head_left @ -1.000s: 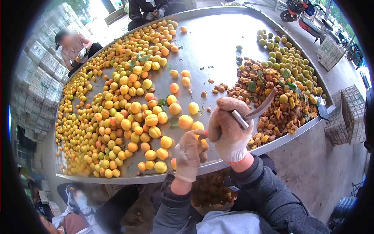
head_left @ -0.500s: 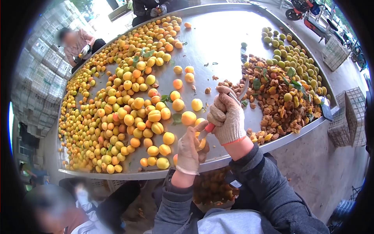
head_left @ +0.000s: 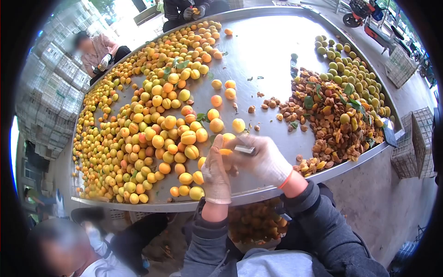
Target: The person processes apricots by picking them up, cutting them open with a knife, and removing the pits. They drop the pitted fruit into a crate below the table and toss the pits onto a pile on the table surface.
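Note:
My left hand (head_left: 216, 177), in a pale glove, is closed around an apricot (head_left: 225, 152), whose orange edge shows between the two hands. My right hand (head_left: 263, 159), gloved and blurred by motion, grips a knife (head_left: 245, 149) and meets the left hand over the table's near edge. Many whole apricots (head_left: 138, 134) cover the left part of the metal table (head_left: 258, 51). To the right of my hands lies a heap of brown pits and split pieces (head_left: 323, 120).
Greener fruit (head_left: 360, 78) lines the table's right side. Crates (head_left: 413, 143) stand beyond it. A container of apricot pieces (head_left: 256, 221) is below the near edge. One person (head_left: 99, 53) sits at the far left, another (head_left: 191, 11) at the back, a third (head_left: 69, 249) at the lower left.
My right hand has dropped and turned in toward the left hand, bringing the knife handle over. The curved tool end no longer shows above the pit heap. The whole view has shifted slightly.

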A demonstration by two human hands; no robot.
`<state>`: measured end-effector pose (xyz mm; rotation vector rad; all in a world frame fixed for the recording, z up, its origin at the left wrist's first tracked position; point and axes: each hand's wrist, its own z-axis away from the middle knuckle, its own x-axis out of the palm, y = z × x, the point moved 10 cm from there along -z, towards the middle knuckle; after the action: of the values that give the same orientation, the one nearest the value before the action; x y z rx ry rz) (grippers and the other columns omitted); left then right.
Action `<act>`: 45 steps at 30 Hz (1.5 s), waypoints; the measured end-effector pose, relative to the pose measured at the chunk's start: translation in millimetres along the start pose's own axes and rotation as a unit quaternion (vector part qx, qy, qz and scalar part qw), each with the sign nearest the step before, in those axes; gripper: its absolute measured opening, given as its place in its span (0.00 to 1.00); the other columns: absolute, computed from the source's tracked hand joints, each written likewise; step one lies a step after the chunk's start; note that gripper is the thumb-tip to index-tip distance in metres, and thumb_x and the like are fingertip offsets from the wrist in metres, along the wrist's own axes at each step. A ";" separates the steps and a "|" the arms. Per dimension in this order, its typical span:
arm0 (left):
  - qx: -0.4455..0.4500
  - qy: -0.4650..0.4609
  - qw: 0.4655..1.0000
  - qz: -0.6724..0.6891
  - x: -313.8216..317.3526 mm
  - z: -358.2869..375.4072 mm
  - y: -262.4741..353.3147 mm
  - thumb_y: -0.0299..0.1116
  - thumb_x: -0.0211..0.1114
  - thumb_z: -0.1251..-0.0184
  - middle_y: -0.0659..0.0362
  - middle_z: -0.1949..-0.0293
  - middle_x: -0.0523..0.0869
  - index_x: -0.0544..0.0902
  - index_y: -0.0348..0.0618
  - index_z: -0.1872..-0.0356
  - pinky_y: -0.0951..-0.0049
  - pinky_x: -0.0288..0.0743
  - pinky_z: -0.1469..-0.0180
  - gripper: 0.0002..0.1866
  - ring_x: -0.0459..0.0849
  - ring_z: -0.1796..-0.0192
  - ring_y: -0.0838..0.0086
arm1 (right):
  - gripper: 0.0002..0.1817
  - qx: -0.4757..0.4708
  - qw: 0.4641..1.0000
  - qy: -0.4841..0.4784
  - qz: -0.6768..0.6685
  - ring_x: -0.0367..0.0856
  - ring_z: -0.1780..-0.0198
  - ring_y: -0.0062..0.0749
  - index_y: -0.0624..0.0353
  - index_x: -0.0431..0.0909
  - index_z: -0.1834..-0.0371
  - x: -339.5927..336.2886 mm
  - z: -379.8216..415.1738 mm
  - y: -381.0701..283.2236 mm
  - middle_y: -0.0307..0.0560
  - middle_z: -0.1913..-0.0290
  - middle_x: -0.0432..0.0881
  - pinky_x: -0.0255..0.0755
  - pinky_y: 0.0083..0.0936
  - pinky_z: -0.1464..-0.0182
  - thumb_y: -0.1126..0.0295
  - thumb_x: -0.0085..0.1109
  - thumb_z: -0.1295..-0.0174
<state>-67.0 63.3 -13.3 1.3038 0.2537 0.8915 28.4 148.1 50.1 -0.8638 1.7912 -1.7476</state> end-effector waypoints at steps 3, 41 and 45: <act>0.090 0.055 0.994 0.003 -15.6 -5.3 7.1 0.44 0.58 0.27 0.65 0.66 0.78 0.80 0.39 0.45 0.80 0.73 0.69 0.20 0.78 0.68 0.79 | 0.13 -0.125 0.939 -0.003 0.322 0.85 0.70 0.45 0.53 0.82 0.55 21.0 11.2 -29.0 0.50 0.73 0.82 0.78 0.33 0.65 0.69 0.67 0.45; 0.191 -0.056 0.776 -0.598 54.1 -14.8 0.2 0.40 0.67 0.39 0.50 0.53 0.83 0.82 0.44 0.50 0.60 0.77 0.51 0.18 0.83 0.53 0.57 | 0.07 0.075 0.978 0.196 -0.015 0.67 0.84 0.12 0.60 0.82 0.62 -84.6 15.0 -7.5 0.32 0.80 0.74 0.59 0.14 0.82 0.68 0.64 0.37; 0.211 -0.045 0.669 -0.712 65.0 -31.5 -22.2 0.40 0.66 0.40 0.51 0.56 0.83 0.80 0.45 0.46 0.56 0.76 0.51 0.21 0.83 0.54 0.54 | 0.07 0.085 0.983 0.165 -0.002 0.68 0.82 0.12 0.59 0.82 0.59 -76.6 16.3 -1.6 0.31 0.78 0.75 0.61 0.14 0.80 0.69 0.65 0.37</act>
<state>-34.7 131.0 -22.5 1.0861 1.2466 -0.6378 92.5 192.7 44.3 -0.5313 1.8025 -2.1101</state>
